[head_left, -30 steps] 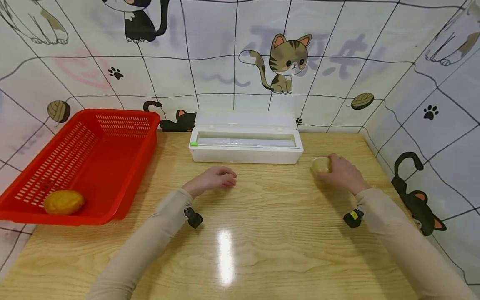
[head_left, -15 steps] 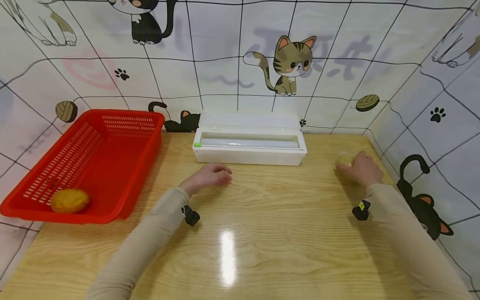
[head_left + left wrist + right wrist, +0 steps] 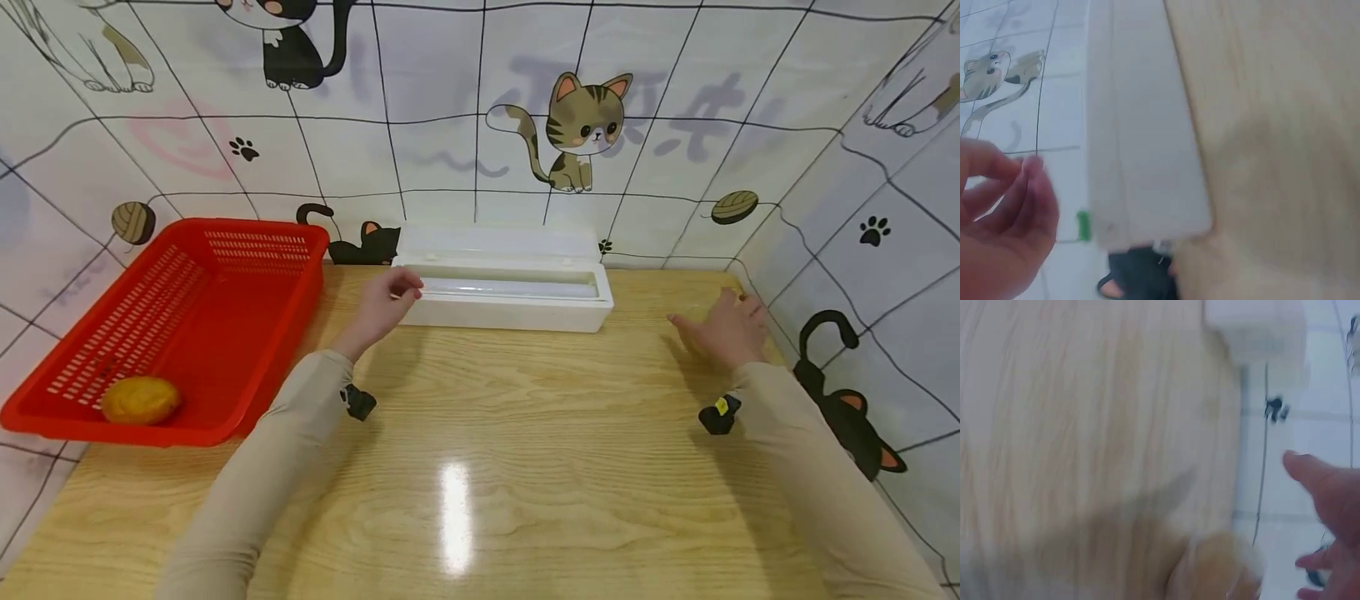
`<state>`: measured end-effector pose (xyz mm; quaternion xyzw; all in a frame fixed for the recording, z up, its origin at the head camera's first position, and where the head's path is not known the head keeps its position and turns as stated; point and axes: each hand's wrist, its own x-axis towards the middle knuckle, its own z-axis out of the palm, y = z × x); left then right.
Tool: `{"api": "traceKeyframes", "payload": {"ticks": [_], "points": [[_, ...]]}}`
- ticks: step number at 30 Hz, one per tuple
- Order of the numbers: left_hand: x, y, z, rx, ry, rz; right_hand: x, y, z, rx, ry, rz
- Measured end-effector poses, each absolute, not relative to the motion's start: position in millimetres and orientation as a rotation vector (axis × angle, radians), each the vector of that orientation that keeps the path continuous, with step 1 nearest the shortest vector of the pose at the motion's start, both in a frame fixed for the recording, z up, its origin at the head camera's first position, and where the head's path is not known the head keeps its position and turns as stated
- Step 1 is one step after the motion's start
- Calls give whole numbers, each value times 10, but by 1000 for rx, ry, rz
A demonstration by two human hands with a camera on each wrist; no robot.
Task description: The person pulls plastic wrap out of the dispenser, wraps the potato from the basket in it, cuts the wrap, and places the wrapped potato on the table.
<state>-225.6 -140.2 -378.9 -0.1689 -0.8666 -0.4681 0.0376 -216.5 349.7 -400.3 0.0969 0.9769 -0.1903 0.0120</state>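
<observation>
My left hand (image 3: pixel 378 312) is at the left end of a white cling film box (image 3: pixel 510 315), fingers loosely curled. In the left wrist view its thumb and fingertips come close together with nothing visible between them, beside the green tab (image 3: pixel 1084 225) on the box. My right hand (image 3: pixel 727 329), with fingers spread, is near the table's back right corner and grips nothing. Close to it sits a rounded, pale yellow thing (image 3: pixel 1213 569) that looks wrapped in clear film. The hand mostly hides it in the head view, and blur hides its kind.
A red plastic basket (image 3: pixel 225 333) stands at the left, with a yellow, mango-like fruit (image 3: pixel 141 400) in its front corner. The box's lid (image 3: pixel 506 242) is raised, showing a roll of film (image 3: pixel 510 288). Cat-printed walls border the wooden table (image 3: pixel 525 433) behind and to the right.
My right hand carried the pale yellow thing rightward, then spread its fingers and let go. My left hand has moved back and left to the box's left end.
</observation>
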Motion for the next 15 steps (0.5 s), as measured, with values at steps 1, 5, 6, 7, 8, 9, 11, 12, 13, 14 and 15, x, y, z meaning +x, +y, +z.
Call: {"api": "traceKeyframes", "payload": {"ticks": [1, 5, 6, 7, 8, 9, 11, 12, 13, 14, 15], "points": [[-2287, -1432, -3759, -531, -2666, -1308, -2189, 3405, -3980, 240, 3088, -643], [-2396, -1520, -3736, -634, -2791, -805, -2247, 2945, -3923, -189, 3182, -885], [-2417, -1530, -3761, -654, -2825, -729, -2256, 2832, -3923, -320, 3189, -898], [-2430, -1537, -3783, -671, -2863, -682, -2261, 2721, -3925, -437, 3186, -895], [-2442, -1539, -3808, -689, -2891, -640, -2272, 2630, -3938, -534, 3175, -884], [-2451, -1538, -3832, -703, -2916, -612, -2281, 2550, -3950, -614, 3168, -865], [-2459, -1532, -3873, -736, -2934, -558, -2303, 2431, -3978, -699, 3161, -808], [-2463, -1530, -3892, -758, -2925, -536, -2313, 2392, -3998, -707, 3157, -784], [-2464, -1528, -3904, -781, -2909, -512, -2317, 2362, -4009, -708, 3156, -770], [-2465, -1527, -3914, -800, -2890, -493, -2326, 2344, -4024, -707, 3158, -766], [-2466, -1529, -3919, -814, -2869, -481, -2327, 2327, -4031, -707, 3155, -771]]}}
